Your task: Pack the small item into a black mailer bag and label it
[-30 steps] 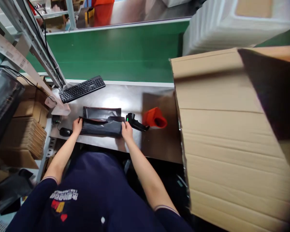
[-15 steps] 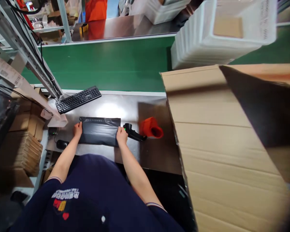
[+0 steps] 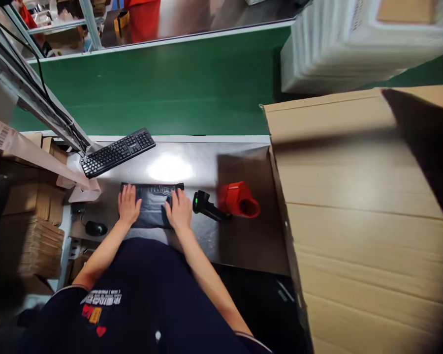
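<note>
A black plastic mailer bag (image 3: 151, 206) lies flat on the metal table near my body. My left hand (image 3: 129, 204) rests flat on its left part, fingers stretched out toward the top edge. On the right part lies my right hand (image 3: 179, 209), palm down with fingers spread. Both hands are open and press on the bag without gripping it. Just right of my right hand is a black barcode scanner (image 3: 209, 206) with a green light. Its handle end reaches a red tape dispenser (image 3: 241, 199).
A black keyboard (image 3: 118, 152) and a mouse (image 3: 95, 228) sit to the left, near a hanging label strip (image 3: 40, 150). A large cardboard box (image 3: 354, 236) stands at the right. Behind the table runs a green conveyor belt (image 3: 170, 93) bearing stacked white bins (image 3: 317, 59).
Both hands have let go of the bag's side edges and now lie flat on top of it. The bag's upper edge looks folded down. The whole view has shifted slightly.
</note>
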The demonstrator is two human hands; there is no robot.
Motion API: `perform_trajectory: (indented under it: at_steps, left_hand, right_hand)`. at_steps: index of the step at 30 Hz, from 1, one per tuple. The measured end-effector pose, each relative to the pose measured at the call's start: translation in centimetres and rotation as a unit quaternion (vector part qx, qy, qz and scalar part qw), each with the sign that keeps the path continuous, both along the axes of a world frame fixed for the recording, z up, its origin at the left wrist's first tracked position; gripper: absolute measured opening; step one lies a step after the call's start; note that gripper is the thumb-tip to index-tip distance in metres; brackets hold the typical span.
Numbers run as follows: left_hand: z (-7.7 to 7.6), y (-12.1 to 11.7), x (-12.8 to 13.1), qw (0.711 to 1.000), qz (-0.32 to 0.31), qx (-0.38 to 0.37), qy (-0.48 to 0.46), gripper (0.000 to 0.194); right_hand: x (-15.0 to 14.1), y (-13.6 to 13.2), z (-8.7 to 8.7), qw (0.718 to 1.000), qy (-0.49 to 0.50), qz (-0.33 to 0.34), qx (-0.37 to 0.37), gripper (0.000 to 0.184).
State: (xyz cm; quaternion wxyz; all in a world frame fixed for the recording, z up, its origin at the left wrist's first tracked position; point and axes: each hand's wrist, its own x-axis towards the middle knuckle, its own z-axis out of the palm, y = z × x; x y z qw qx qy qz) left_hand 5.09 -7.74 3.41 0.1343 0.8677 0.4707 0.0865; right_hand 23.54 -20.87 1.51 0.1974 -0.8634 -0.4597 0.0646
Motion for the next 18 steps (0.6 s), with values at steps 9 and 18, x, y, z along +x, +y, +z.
perform_trajectory:
  at_steps: [9, 18]
  left_hand:
    - [-2.5, 0.9, 0.9, 0.993, -0.026, -0.083, 0.074, 0.074]
    - [-0.2, 0.4, -3.0, 0.987, 0.125, -0.096, -0.041, 0.078]
  right_hand:
    - [-0.1, 2.6, -3.0, 0.994, 0.026, 0.031, -0.102, 0.068]
    - [2.2, -0.8, -1.8, 0.975, 0.204, -0.054, 0.069, 0.102]
